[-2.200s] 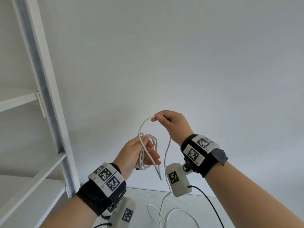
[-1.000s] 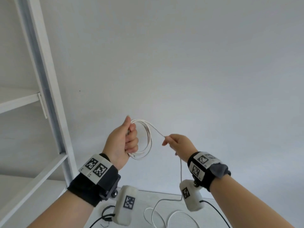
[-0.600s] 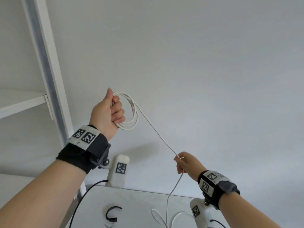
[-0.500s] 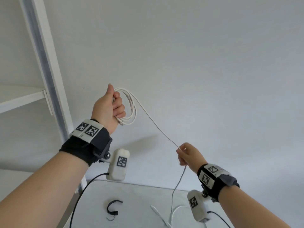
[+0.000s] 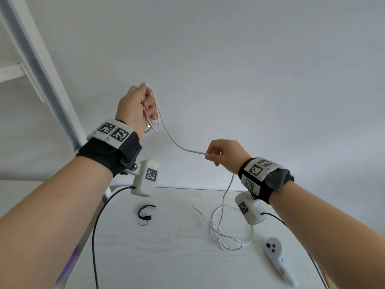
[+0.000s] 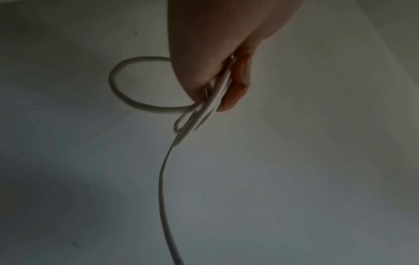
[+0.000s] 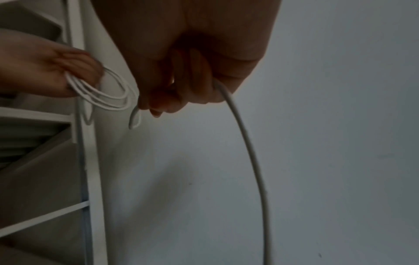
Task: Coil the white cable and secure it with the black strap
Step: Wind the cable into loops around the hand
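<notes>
My left hand (image 5: 143, 105) is raised in front of the wall and grips several loops of the white cable (image 5: 155, 113) in a curled fist; the left wrist view shows the cable (image 6: 163, 179) leaving the fist and hanging down. A slack stretch runs down and right to my right hand (image 5: 210, 154), which pinches the cable (image 7: 247, 143) lower at centre right. From there the rest of the cable drops to the table (image 5: 166, 257) and lies in loose loops (image 5: 229, 232). The black strap (image 5: 144, 211) lies curled on the table below my left wrist, untouched.
A white handheld controller (image 5: 275, 255) lies at the table's right front. A white shelf frame (image 5: 48, 69) stands at the left, close to my left arm. Black cords hang from both wrist cameras over the table. A plain wall is behind.
My left hand with the coil has come down and towards the centre. My right hand has risen and moved closer to it, so the stretch between them has gone slack.
</notes>
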Tool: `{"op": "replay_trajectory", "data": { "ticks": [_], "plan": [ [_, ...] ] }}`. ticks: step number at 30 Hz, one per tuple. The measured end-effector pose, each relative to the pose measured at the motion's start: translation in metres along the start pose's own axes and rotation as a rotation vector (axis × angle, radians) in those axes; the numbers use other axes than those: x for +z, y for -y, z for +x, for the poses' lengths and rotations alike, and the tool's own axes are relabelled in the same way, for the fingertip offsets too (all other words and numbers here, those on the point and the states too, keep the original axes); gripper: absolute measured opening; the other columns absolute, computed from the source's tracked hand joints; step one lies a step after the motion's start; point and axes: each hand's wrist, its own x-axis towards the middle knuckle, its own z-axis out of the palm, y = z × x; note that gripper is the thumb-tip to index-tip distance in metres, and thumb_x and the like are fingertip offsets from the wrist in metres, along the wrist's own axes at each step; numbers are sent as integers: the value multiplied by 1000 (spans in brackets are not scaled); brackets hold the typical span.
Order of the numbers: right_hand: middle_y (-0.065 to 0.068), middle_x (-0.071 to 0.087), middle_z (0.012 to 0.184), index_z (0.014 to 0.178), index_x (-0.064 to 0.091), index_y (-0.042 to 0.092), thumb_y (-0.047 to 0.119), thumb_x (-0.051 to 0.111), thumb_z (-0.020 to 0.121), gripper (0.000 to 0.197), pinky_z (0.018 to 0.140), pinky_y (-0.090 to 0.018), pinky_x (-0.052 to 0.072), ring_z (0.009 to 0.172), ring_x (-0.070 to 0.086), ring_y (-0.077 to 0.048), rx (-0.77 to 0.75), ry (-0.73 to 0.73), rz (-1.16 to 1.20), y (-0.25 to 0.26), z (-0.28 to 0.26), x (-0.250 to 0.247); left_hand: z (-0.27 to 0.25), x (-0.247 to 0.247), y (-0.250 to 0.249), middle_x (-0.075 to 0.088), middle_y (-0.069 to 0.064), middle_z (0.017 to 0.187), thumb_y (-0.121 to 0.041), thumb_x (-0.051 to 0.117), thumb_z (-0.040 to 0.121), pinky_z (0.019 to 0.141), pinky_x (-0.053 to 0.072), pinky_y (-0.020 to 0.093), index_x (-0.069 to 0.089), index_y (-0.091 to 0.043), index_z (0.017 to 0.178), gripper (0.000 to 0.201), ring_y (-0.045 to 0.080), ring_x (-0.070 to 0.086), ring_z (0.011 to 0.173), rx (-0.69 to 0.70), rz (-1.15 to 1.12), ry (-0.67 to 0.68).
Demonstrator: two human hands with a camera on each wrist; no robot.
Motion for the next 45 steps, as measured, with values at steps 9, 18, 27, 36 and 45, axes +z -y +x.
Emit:
{"op": "replay_trajectory", "data": {
  "ticks": [9,18,27,36,45],
  "plan": [
    [8,55,53,76,67,17,20,64,82,7,51,-12,36,53,48,-10,-215,30,-48,53,-3,-14,-12,6,22,64,-2,60,-25,42,97,60,56,30,46,-15,74,25,17,63,49,45,351,117],
    [9,56,54,79,68,17,21,62,84,8,53,-10,37,51,48,-4,-302,-103,-70,77,12,-41,-36,16,28,63,8,67,-24,38,99,62,49,33,48,-12,78,26,27,67,54,-73,482,300],
    [5,57,55,80,68,16,21,62,84,9,51,-9,36,47,46,-1,-288,-150,-6,74,17,-44,-49,18,32,58,7,60,-23,37,98,46,48,19,51,-8,85,24,15,59,45,-69,492,365],
    [6,54,58,80,65,17,26,64,83,9,49,-12,39,48,46,-2,-268,-167,91,74,23,-45,-56,22,29,33,-9,47,-34,37,98,43,36,20,48,-14,77,31,7,28,39,-166,351,343],
    [4,55,60,82,46,22,33,64,82,21,67,-34,49,56,53,-14,-88,-59,295,49,18,-28,-58,25,21,27,-11,46,-33,40,97,40,17,19,45,-16,72,31,7,20,39,-138,302,346]
  ]
}}
